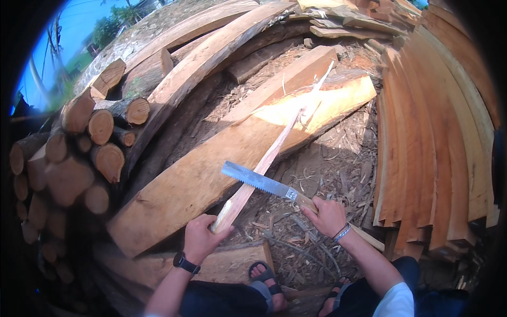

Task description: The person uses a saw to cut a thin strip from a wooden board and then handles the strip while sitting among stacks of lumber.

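Note:
My left hand (202, 236) is closed round the near end of a long, rough strip of wood (270, 154). The strip slants away up and to the right, its thin, splintered far part lying over a broad sawn slab (195, 169). In my right hand (328, 216) is the wooden handle of a hand saw (257, 179). Its toothed metal blade crosses the strip above my left hand and points left, teeth facing down toward me. Whether the teeth touch the strip I cannot tell.
Cut logs (109, 161) are piled at the left. Stacked planks (428, 137) rise on the right. Wood chips and bark (338, 174) litter the ground between. A thick squared timber (222, 262) lies by my sandalled feet, and long curved beams (211, 55) stretch across the back.

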Demonstrator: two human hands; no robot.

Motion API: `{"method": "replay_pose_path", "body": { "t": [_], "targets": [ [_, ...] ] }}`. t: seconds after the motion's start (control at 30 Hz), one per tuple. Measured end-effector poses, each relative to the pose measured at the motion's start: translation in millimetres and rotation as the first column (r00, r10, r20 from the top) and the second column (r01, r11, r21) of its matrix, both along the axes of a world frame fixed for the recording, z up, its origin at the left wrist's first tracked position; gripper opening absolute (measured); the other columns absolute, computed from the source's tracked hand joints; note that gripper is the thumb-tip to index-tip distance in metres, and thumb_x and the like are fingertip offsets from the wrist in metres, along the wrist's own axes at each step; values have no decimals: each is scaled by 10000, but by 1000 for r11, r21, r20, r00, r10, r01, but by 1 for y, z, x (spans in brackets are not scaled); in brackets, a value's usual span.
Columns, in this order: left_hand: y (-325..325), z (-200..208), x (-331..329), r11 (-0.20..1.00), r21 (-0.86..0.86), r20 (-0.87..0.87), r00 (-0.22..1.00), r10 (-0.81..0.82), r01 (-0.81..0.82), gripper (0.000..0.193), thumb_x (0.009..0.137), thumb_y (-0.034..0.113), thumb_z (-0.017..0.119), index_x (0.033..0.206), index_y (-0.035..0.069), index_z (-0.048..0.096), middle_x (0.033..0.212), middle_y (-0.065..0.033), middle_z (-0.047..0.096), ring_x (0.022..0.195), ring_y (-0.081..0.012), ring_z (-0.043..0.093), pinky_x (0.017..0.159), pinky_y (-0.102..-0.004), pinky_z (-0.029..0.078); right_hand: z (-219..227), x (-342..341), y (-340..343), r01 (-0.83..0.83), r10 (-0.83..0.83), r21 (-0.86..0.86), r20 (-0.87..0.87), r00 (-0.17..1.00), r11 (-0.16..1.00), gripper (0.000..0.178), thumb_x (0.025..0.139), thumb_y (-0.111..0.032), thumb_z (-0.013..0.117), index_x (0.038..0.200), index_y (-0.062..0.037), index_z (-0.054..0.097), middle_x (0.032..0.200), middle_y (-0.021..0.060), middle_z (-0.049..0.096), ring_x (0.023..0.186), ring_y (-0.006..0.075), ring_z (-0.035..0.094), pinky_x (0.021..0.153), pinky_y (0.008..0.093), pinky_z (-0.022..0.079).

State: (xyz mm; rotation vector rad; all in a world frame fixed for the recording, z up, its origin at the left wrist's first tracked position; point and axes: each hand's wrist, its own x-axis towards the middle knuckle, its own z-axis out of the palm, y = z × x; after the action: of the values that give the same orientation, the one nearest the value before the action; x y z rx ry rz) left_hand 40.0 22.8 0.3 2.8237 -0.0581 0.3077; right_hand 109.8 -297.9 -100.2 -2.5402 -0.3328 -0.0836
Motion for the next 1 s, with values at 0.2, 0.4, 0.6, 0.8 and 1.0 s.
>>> {"method": "replay_pose_path", "body": {
  "t": [0.2, 0.4, 0.6, 0.8, 1.0],
  "targets": [
    [4, -6, 4, 988, -156, -70, 998, 6, -17, 453, 696, 359, 829, 858, -46, 711, 764, -171, 679, 661, -276, 652, 644, -350, 505, 3, 10, -11, 69, -70, 36, 31, 997, 997, 473, 895, -510, 600, 761, -57, 565, 623, 196, 609, 629, 407, 633, 589, 500, 490],
    [8, -11, 3, 974, -219, -127, 991, 30, -58, 418, 713, 311, 832, 871, -55, 710, 709, -148, 659, 605, -192, 614, 602, -308, 485, 8, 9, -9, 25, -25, 4, 59, 998, 1000, 475, 894, -516, 601, 761, -62, 566, 612, 191, 608, 620, 399, 637, 576, 497, 488],
    [17, -18, 2, 944, -319, -207, 978, 15, -82, 336, 756, 265, 811, 861, -38, 712, 669, -50, 646, 627, -91, 559, 585, -272, 444, -1, 2, -2, -4, 6, -24, 61, 998, 1000, 505, 887, -558, 587, 783, -64, 579, 616, 183, 624, 620, 379, 654, 562, 492, 502],
    [24, -27, 5, 904, -408, -280, 960, 14, -132, 359, 740, 284, 825, 841, -39, 706, 619, -36, 590, 562, -70, 490, 530, -263, 410, 4, 2, -4, -8, 6, 23, 110, 994, 1000, 486, 883, -529, 610, 753, -63, 561, 598, 181, 607, 588, 384, 635, 538, 491, 486],
    [30, -36, 4, 888, -446, -239, 971, 5, -114, 332, 762, 268, 816, 831, -38, 706, 587, -13, 570, 554, -63, 479, 531, -256, 405, 9, 5, -7, -1, 0, 12, 104, 995, 1000, 500, 884, -540, 607, 732, -65, 573, 577, 187, 594, 579, 390, 630, 543, 498, 488]
  ]
}}
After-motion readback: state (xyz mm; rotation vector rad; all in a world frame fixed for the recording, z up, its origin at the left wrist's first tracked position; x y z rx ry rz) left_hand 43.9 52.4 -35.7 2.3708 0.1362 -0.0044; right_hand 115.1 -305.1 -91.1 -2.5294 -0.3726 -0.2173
